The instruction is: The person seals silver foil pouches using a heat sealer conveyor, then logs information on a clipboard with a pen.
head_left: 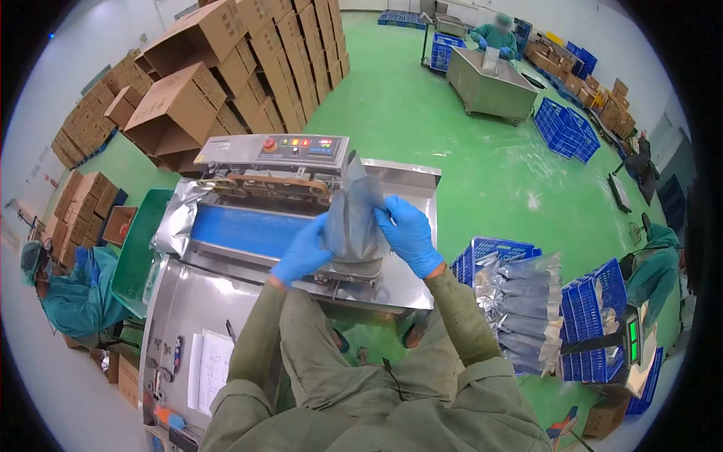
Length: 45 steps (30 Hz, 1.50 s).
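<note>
A silver-grey foil bag (354,226) stands roughly upright at the right end of a band sealing machine (233,154). My left hand (307,247), in a blue glove, grips the bag's left side, its fingertips partly hidden behind the foil. With the thumb and fingers closed, my right hand (410,233), gloved too, holds the bag's right edge. To the left runs the machine's blue conveyor belt (245,232), below the drive band and a lit control panel (301,146). Another silver bag (179,218) lies at the belt's left end.
Filled foil bags (527,313) lie in a blue crate (489,248) at my right, near a scale display (633,339). A notebook (211,369), pen and small tools lie on the steel table (177,294). A green bin (139,264) stands left; cardboard boxes (188,105) rise behind. Co-workers sit or stand around.
</note>
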Available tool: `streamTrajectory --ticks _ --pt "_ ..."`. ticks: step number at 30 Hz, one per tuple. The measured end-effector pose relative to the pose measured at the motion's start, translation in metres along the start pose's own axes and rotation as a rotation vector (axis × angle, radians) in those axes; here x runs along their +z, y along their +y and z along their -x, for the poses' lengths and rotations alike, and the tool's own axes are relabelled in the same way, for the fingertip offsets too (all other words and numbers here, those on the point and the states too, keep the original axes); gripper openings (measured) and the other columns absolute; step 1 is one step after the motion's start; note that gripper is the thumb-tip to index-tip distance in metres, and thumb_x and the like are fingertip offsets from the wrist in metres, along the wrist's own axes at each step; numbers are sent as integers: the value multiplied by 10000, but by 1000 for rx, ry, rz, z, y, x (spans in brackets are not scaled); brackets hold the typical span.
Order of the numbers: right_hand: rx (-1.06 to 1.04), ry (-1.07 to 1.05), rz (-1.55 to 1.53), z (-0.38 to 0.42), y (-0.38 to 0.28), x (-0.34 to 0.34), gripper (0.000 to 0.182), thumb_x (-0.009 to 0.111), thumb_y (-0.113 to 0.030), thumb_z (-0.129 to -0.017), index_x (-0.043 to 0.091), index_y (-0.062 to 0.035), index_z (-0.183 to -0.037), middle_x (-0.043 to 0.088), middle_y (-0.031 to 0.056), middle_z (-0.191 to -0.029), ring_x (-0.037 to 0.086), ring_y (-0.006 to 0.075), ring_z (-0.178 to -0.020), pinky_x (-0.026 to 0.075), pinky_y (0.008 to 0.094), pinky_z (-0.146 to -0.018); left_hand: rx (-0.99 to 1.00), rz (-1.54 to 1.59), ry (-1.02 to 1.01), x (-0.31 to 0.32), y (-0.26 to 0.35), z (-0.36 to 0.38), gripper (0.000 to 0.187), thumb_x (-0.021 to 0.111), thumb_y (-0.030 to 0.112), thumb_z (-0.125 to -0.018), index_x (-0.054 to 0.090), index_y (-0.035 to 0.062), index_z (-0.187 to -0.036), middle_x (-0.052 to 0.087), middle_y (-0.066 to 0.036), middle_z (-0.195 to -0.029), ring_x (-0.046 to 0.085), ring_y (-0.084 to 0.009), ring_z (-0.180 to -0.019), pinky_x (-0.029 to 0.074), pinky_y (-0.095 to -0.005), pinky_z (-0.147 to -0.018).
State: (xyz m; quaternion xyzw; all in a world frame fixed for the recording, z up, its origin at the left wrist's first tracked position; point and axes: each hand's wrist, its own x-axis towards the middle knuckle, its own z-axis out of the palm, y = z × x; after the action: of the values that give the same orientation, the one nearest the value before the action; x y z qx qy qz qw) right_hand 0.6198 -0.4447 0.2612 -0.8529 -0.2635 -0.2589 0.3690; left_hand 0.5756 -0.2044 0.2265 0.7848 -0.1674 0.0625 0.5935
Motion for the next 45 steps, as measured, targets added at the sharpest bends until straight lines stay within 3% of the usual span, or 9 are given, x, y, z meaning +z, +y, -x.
streamTrajectory --ticks 8,12,18,24,36,39,41,43,45 --pt "-269 -66 201 9 51 -39 155 685 -105 -793 576 -69 -896 608 115 -890 606 326 -813 505 412 -666 384 -1112 -100 -73 27 -21 271 647 120 -844 647 112 -1115 671 -104 -973 662 -299 -880 553 -398 -696" --pt "-271 153 -110 17 36 -28 116 686 -26 -815 615 -46 -904 648 113 -914 628 300 -787 506 378 -659 564 -747 305 -43 12 -7 336 661 45 -815 668 111 -1144 674 -101 -1250 671 -238 -1115 565 -333 -875" --pt "610 245 -693 20 5 -22 166 622 -139 -965 672 5 -899 531 -20 -610 472 30 -547 365 252 -483 -142 -52 619 13 29 -29 134 631 95 -904 700 -15 -871 570 -86 -622 500 -122 -610 431 -363 -584" --pt "790 124 -745 30 65 53 278 611 -225 -939 655 10 -796 513 -12 -587 503 81 -515 398 246 -468 -5 -576 306 -6 -179 -56 171 610 150 -877 701 19 -816 658 -184 -719 653 -270 -638 476 -406 -611" --pt "764 70 -820 7 76 138 197 588 -123 -898 658 30 -797 574 30 -623 527 129 -580 430 323 -553 -225 -726 182 -84 -209 -71 321 578 268 -859 712 -23 -866 710 -207 -850 686 -342 -740 490 -451 -662" --pt "-89 131 -79 24 115 223 28 584 -52 -782 567 -35 -798 547 153 -740 546 329 -684 411 464 -591 -197 -953 28 -147 -253 -54 296 540 226 -921 682 -26 -981 697 -201 -985 650 -302 -844 490 -422 -769" --pt "60 -92 -70 6 132 266 118 624 -159 -787 634 -42 -778 607 167 -714 594 308 -669 458 458 -609 -289 -738 53 -170 -241 -33 302 505 201 -960 652 -37 -1073 679 -188 -1056 639 -281 -923 488 -403 -832" --pt "809 -442 -893 -16 85 58 253 623 -274 -889 679 -29 -923 672 202 -871 653 341 -843 510 436 -784 -420 -472 159 -199 -225 -4 318 469 175 -998 623 -48 -1165 662 -175 -1127 627 -260 -1002 486 -385 -896" --pt "638 -105 -289 37 184 33 293 605 -319 -909 690 -39 -904 684 218 -907 660 350 -884 511 428 -809 -404 -480 238 -224 -203 37 342 434 150 -1037 594 -58 -1257 644 -162 -1198 615 -239 -1081 484 -366 -959"
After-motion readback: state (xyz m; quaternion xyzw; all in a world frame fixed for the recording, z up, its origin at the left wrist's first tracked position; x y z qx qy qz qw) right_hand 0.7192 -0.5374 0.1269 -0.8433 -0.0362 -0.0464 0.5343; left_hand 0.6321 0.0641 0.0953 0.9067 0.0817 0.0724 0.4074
